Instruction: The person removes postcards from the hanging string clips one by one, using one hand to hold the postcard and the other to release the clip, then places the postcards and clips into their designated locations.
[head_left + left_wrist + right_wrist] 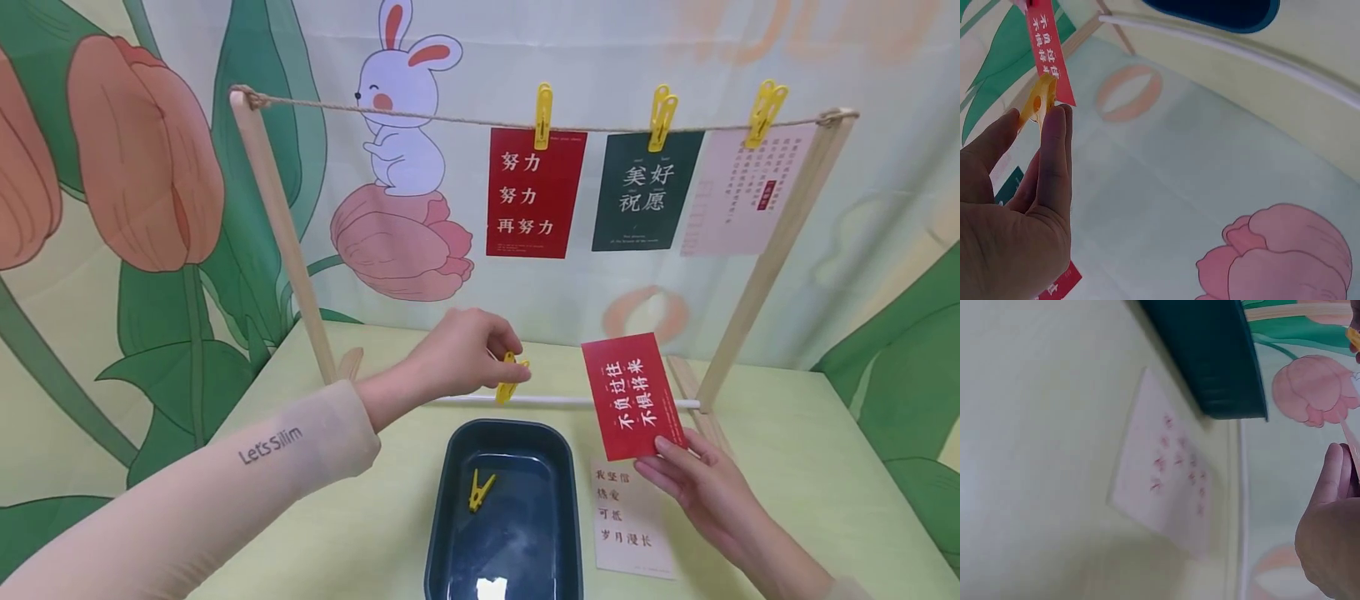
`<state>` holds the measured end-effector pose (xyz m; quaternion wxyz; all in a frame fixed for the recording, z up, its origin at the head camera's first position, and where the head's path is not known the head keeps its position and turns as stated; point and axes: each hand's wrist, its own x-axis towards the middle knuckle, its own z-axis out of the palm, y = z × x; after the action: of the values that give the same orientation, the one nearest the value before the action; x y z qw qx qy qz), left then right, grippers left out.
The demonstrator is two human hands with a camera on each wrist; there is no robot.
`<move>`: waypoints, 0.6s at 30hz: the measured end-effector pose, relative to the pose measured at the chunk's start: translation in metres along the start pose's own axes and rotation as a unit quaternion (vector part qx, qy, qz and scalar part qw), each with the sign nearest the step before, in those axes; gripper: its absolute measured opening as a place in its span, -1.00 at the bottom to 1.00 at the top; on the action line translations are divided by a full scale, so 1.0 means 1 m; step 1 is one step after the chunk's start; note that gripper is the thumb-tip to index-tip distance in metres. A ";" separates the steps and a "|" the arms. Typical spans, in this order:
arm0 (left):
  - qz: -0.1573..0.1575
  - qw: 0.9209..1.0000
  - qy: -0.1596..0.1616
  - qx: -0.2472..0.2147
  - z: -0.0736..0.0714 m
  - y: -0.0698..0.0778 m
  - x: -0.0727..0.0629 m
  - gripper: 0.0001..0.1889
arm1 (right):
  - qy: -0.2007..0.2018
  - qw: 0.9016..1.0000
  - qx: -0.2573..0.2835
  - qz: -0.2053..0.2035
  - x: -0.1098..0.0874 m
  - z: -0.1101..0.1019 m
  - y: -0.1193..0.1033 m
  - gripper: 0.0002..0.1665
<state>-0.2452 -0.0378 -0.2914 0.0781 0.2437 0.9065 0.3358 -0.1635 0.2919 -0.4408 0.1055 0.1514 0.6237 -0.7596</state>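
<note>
Between thumb and fingers, my left hand [468, 354] pinches a yellow clothespin [507, 379] above the far end of the dark blue tray [437, 533]; the left wrist view shows this clothespin [1040, 103] at the fingertips. My right hand [701, 479] holds a red card [633, 396] with white characters by its lower corner, tilted, to the right of the tray. Below it a pale card [633, 533] with brown characters lies on the table, partly behind the hand. Another yellow clothespin [480, 490] rests inside the tray.
A twine line [450, 119] runs between two wooden posts [285, 233]. From it hang a red card [534, 196], a dark green card [647, 196] and a pink card [738, 192], each under yellow clothespins. A white rod [558, 402] spans the frame's base.
</note>
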 end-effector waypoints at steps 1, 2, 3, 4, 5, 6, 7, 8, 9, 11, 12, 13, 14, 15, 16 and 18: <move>0.000 1.000 -0.002 -0.001 0.003 -0.001 0.000 -0.69 | 0.002 1.000 -0.001 0.004 0.000 -0.003 0.002 -0.24; -0.002 1.000 -0.003 -0.002 0.007 -0.003 -0.001 -0.69 | 0.002 1.000 -0.001 0.007 -0.001 -0.005 0.004 -0.26; -0.004 1.000 -0.004 -0.005 0.011 -0.005 -0.001 -0.69 | 0.004 1.000 0.000 0.010 -0.001 -0.008 0.006 -0.29; -0.005 1.000 -0.006 -0.007 0.014 -0.007 -0.002 -0.70 | 0.004 1.000 0.002 0.012 -0.001 -0.011 0.008 -0.31; -0.006 1.000 -0.008 -0.010 0.018 -0.009 -0.002 -0.70 | 0.004 1.000 0.003 0.014 -0.002 -0.013 0.009 -0.35; -0.008 1.000 -0.010 -0.012 0.022 -0.011 -0.003 -0.70 | 0.003 1.000 0.005 0.014 -0.003 -0.016 0.011 -0.37; -0.008 1.000 -0.011 -0.013 0.025 -0.013 -0.003 -0.70 | -0.002 1.000 0.003 0.013 -0.004 -0.018 0.012 -0.38; -0.010 1.000 -0.015 -0.016 0.029 -0.016 -0.004 -0.70 | -0.007 1.000 0.000 0.012 -0.005 -0.021 0.014 -0.38; -0.010 1.000 -0.017 -0.016 0.033 -0.019 -0.005 -0.70 | -0.010 1.000 -0.002 0.011 -0.006 -0.024 0.015 -0.37; -0.009 1.000 -0.023 -0.012 0.040 -0.024 -0.005 -0.70 | -0.011 1.000 -0.007 0.014 -0.008 -0.029 0.017 -0.32; -0.008 1.000 -0.025 -0.009 0.044 -0.026 -0.006 -0.69 | -0.010 1.000 -0.010 0.017 -0.009 -0.032 0.018 -0.29; -0.007 1.000 -0.028 -0.005 0.047 -0.029 -0.006 -0.69 | -0.011 1.000 -0.013 0.020 -0.010 -0.035 0.019 -0.25; -0.006 1.000 -0.031 -0.004 0.051 -0.031 -0.006 -0.69 | -0.010 0.999 -0.015 0.026 -0.010 -0.037 0.021 -0.22; -0.004 0.999 -0.032 0.001 0.055 -0.033 -0.007 -0.69 | -0.008 0.999 -0.015 0.032 -0.011 -0.040 0.022 -0.19; 0.001 0.999 -0.033 0.008 0.059 -0.036 -0.008 -0.70 | -0.008 0.999 -0.016 0.037 -0.011 -0.042 0.023 -0.15; 0.007 0.999 -0.036 0.016 0.066 -0.039 -0.010 -0.69 | -0.010 0.999 -0.021 0.048 -0.012 -0.047 0.027 -0.10</move>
<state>-0.2321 -0.0308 -0.3670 0.1043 0.2631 0.9066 0.3131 -0.1380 0.3326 -0.4691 0.1510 0.1718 0.6302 -0.7420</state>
